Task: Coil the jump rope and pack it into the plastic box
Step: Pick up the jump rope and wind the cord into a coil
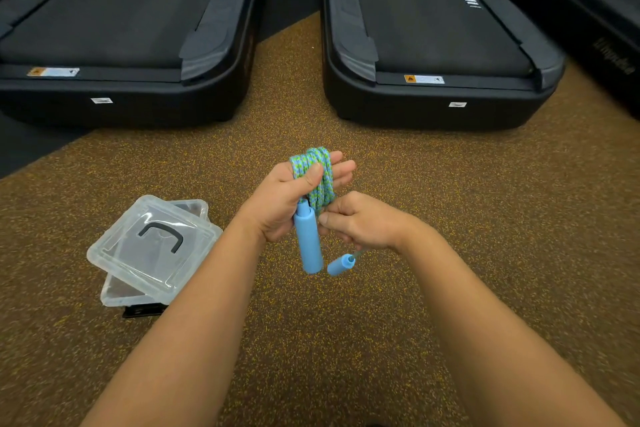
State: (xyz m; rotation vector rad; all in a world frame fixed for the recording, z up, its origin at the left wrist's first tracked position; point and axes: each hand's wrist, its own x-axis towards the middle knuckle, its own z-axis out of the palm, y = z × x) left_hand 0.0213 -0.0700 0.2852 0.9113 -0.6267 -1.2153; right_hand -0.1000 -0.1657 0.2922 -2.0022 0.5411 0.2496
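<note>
Step in hand: coiling, judged near complete. The jump rope (320, 166) is wound in several turns round the left hand (284, 198), held above the floor in front of the person. Only a short tail is unwound, running out from under the right hand (363, 222).

Next move, as judged: secure the tail round or through the coil so the turns do not spring loose, slip the bundle off the fingers, then clear the lid (152, 243) before packing. The lid lies askew across the plastic box (114, 295), so the opening is largely covered.

Fingers, left: the four fingers are extended and close together inside the loops, and the thumb is clamped across the outside of the coil. One blue handle (307, 239) hangs straight down below the palm. Whether the heel of the hand also presses it cannot be told.

Fingers, right: curled, with thumb and forefinger pinched together at the foot of the coil (apparently on the rope, though the contact is partly hidden). The second handle (341, 264) dangles free beneath this hand.

The box sits on the speckled floor (450, 201) to the person's left, near the left forearm. Beyond, well apart from the hands, stand two treadmill decks (433, 38) side by side.
</note>
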